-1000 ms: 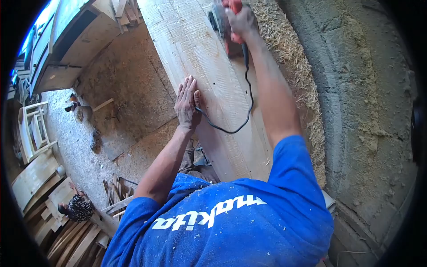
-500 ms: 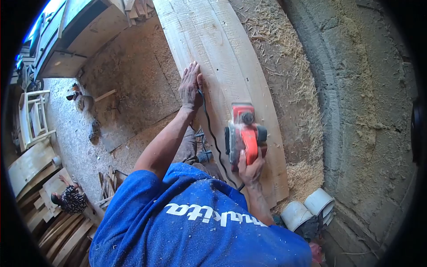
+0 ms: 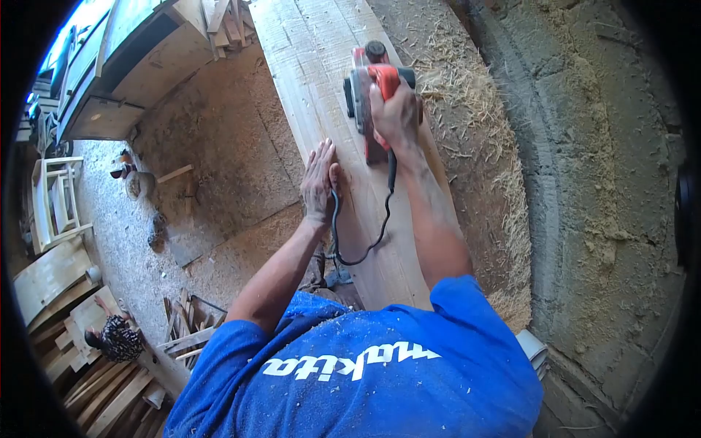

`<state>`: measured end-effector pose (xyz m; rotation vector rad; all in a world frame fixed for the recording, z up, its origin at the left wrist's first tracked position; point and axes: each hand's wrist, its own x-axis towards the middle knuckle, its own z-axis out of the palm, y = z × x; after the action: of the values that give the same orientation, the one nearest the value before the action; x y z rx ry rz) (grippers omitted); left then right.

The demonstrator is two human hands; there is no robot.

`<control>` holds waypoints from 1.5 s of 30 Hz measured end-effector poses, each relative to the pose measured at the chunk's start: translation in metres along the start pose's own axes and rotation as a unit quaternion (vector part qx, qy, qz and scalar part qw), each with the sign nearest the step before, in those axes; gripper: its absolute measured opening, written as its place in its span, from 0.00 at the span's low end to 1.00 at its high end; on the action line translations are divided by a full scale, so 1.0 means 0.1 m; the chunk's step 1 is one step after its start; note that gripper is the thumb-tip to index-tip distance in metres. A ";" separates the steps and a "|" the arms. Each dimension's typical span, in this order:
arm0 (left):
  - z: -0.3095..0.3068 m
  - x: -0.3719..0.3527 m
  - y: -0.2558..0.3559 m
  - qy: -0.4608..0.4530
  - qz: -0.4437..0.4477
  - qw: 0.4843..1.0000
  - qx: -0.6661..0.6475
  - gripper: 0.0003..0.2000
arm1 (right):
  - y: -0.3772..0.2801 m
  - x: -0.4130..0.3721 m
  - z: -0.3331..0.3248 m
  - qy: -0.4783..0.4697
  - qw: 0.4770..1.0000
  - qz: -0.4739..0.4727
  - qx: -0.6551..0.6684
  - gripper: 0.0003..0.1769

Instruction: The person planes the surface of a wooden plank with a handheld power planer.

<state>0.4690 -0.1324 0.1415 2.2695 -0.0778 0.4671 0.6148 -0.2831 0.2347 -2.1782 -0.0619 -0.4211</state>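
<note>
A long, pale wooden board [image 3: 321,80] stretches away in front of me. On its far part sits a red and black electric planer [image 3: 385,71]. My right hand [image 3: 396,113] is wrapped round the planer's red handle, with the arm stretched forward. My left hand [image 3: 318,182] lies flat near the board's left edge, fingers extended. The planer's black power cord [image 3: 387,219] trails from the back of the tool, loops over the board and passes by my left thumb. The planer's underside is hidden against the wood.
Wood shavings [image 3: 467,95] cover the surface right of the board, beside a rough grey wall [image 3: 584,182]. On the left are stacked curved planks [image 3: 109,394], a pale wooden frame [image 3: 62,201] and a large wooden piece [image 3: 139,73]. Another person [image 3: 117,336] is at the lower left.
My right hand has pushed the planer forward along the board, away from my body. The cord has drawn out into a loop. My left hand remains on the board's left side.
</note>
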 end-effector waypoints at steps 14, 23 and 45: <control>-0.03 -0.02 0.01 -0.003 -0.001 1.000 -0.031 0.25 | 0.07 0.12 -0.03 -0.038 0.999 0.010 -0.030 0.22; 0.05 -0.05 0.00 -0.001 0.058 0.995 0.084 0.24 | -0.44 -3.42 -1.79 0.014 0.994 0.072 -0.081 0.28; -0.03 0.06 0.10 -0.046 0.032 0.997 0.046 0.23 | 0.41 0.52 -0.05 0.002 1.000 0.002 0.020 0.15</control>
<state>0.4712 -0.1362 0.1528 2.3843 -0.1789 0.4070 0.6704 -0.3176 0.2226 -2.1367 -0.0624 -0.4185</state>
